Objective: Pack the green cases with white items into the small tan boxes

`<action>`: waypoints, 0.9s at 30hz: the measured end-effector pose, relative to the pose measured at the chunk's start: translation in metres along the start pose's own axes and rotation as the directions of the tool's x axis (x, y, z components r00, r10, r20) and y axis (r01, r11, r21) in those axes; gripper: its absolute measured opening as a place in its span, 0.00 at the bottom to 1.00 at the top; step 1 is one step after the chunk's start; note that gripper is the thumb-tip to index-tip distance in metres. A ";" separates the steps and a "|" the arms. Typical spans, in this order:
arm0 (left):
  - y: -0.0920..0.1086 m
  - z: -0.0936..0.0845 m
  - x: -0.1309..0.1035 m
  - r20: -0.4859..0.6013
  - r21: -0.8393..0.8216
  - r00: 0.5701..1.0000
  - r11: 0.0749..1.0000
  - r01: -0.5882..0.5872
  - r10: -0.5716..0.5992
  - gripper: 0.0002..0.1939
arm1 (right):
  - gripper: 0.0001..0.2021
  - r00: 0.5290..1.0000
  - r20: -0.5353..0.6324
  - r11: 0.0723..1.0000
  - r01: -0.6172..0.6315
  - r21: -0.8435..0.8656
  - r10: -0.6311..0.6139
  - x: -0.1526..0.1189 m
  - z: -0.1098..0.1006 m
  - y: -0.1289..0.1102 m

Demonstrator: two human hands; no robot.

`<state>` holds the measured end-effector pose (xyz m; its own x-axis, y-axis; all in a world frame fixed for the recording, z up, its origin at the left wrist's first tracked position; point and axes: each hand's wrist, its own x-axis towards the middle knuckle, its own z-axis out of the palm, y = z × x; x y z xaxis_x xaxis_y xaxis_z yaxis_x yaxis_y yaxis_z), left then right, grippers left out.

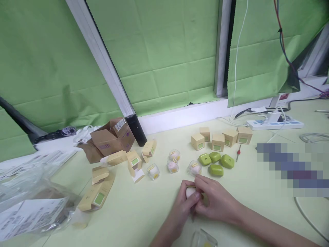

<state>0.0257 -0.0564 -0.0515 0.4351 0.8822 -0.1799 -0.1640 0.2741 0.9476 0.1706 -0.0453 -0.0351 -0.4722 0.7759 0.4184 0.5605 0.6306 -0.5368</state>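
Note:
My left hand (180,207) and my right hand (217,199) meet low in the view, right of the middle. Between them is a small white rounded object (190,192) with a dark greenish rim, mostly covered by my fingers. My left hand is closed around its left side. The fingers of my right hand are pinched against its right side; whether they also hold a smaller part is hidden. Just beyond my fingers sits a clear case with a pinkish piece inside (194,168). Below my hands, an open-looking clear case (204,239) is cut off by the bottom edge.
Several green rounded cases (216,170) and small tan boxes (218,142) stand beyond my right hand, near a red-handled screwdriver (239,151). More clear cases (153,171), opened tan boxes (99,193), a brown carton (110,139) and plastic bags (33,206) lie leftward. A power strip (293,125) is behind.

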 end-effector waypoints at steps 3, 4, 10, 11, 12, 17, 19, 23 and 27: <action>0.002 0.000 0.000 -0.003 -0.063 1.000 0.998 0.000 0.000 0.15 | 0.10 0.999 0.039 0.999 -0.034 0.039 0.033 0.001 -0.008 0.000; 0.002 0.000 0.000 -0.009 -0.107 1.000 0.994 -0.020 0.019 0.16 | 0.10 0.998 0.051 0.997 -0.050 0.063 0.047 0.001 -0.013 -0.001; 0.007 -0.008 0.006 -0.213 -0.351 0.966 0.912 -0.214 0.144 0.21 | 0.18 0.963 0.243 0.985 0.077 0.157 -0.114 -0.006 -0.048 -0.013; 0.008 -0.011 0.007 -0.260 -0.365 0.955 0.901 -0.235 0.144 0.22 | 0.18 0.923 0.332 0.973 0.141 0.182 -0.196 -0.008 -0.049 -0.018; 0.008 -0.013 0.007 -0.295 -0.373 0.946 0.895 -0.247 0.138 0.21 | 0.18 0.873 0.409 0.959 0.198 0.202 -0.266 -0.009 -0.049 -0.023; 0.010 -0.016 0.007 -0.324 -0.399 0.941 0.889 -0.225 0.092 0.13 | 0.13 0.829 0.486 0.946 0.148 0.288 -0.278 -0.013 -0.031 -0.021; 0.011 -0.013 0.006 -0.301 -0.425 0.947 0.874 -0.236 0.109 0.12 | 0.19 0.928 0.355 0.932 -0.028 0.361 -0.110 -0.012 -0.027 -0.008; 0.012 -0.008 0.002 -0.245 -0.374 0.954 0.891 -0.259 0.174 0.11 | 0.19 0.989 0.116 0.887 -0.138 0.440 0.096 -0.005 -0.029 0.015; 0.008 -0.006 -0.001 -0.237 -0.319 0.961 0.923 -0.213 0.140 0.14 | 0.27 0.996 0.050 0.962 -0.083 0.261 0.072 -0.003 -0.025 0.014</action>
<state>0.0187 -0.0528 -0.0453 0.1857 0.9772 -0.1031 -0.5268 0.1876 0.8290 0.1968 -0.0383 -0.0251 -0.4639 0.8175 0.3413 0.4006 0.5372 -0.7422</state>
